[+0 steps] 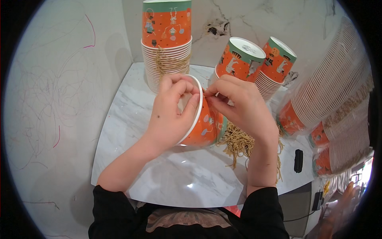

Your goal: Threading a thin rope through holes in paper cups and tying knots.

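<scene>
An orange paper bucket (205,129) with a green base band and a white rim lies tilted on its side over the table, its mouth toward the left. My left hand (169,111) grips it at the rim, with the fingers partly inside the mouth. Against the outer wall just below the rim, my right hand (242,97) is closed in a pinch; what sits between its fingertips is too small to make out. A heap of tan cords (238,141) lies beside the bucket, under my right wrist.
On the marble-patterned table (159,171), a tall stack of matching buckets (166,59) with cords draped on it stands at the back left. Two more stacks (240,59) lean behind my right hand. Bagged stacks (330,83) rise at the right, near a small black object (298,160).
</scene>
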Available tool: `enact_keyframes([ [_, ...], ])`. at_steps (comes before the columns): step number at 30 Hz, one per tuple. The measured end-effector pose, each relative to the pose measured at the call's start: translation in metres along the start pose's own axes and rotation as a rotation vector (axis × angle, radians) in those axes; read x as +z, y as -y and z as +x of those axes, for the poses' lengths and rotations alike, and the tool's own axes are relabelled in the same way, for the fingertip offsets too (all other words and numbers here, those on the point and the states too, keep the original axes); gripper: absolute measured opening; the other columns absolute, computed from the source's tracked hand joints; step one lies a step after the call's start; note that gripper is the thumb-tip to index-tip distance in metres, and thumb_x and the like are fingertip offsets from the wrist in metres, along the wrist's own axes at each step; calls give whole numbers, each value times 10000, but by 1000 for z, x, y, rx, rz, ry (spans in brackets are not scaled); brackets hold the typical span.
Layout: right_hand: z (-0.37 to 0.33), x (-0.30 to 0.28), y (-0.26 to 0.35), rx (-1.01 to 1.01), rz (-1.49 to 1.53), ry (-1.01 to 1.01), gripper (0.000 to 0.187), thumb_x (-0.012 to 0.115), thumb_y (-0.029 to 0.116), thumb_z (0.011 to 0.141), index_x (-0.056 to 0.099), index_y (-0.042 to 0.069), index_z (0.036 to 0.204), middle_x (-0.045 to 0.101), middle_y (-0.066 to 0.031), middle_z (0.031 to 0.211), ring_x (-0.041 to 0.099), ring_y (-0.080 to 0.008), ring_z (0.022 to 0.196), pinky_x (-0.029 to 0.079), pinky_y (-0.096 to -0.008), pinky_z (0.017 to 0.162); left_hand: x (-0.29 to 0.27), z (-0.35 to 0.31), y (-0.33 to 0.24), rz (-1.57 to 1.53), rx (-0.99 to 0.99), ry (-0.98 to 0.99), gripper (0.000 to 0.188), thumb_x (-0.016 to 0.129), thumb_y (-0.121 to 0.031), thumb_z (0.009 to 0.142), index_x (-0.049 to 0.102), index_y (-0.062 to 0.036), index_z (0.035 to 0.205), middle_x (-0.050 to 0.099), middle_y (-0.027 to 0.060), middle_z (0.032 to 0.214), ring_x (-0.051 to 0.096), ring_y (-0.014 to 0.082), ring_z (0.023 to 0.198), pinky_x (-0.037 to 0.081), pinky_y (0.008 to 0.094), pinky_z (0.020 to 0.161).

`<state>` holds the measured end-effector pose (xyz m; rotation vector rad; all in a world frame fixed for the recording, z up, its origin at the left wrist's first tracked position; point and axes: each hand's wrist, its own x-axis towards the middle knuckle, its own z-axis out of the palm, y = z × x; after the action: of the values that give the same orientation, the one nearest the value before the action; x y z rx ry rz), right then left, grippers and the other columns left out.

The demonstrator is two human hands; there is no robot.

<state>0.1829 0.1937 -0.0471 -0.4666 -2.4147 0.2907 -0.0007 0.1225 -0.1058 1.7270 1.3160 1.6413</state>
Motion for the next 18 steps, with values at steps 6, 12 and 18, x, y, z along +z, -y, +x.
enact_keyframes([
  [6, -1, -5, -2, 56, -106, -9, 81, 682, 96, 838, 673, 49, 903, 619, -98, 850, 649, -320, 775, 527, -406, 668, 0, 3, -15, 438, 467, -149, 77, 573, -19, 917, 567, 2, 991, 532, 200, 1217, 576, 359, 1114, 393, 505, 1050],
  [12, 0, -15, 11, 283, 121, 40, 99, 684, 102, 869, 687, 22, 927, 692, -124, 786, 707, -255, 700, 553, -340, 656, -12, 3, -19, 511, 370, 47, 73, 519, -56, 973, 524, -26, 1039, 644, 92, 924, 638, 294, 927, 260, 583, 1160],
  [18, -1, -9, 11, 300, 447, 35, 95, 670, 30, 873, 685, -32, 943, 725, -90, 792, 712, -146, 735, 567, -268, 707, -12, 0, -25, 357, 232, 62, 61, 527, -69, 976, 527, -30, 1023, 637, 107, 842, 644, 305, 799, 469, 484, 894],
])
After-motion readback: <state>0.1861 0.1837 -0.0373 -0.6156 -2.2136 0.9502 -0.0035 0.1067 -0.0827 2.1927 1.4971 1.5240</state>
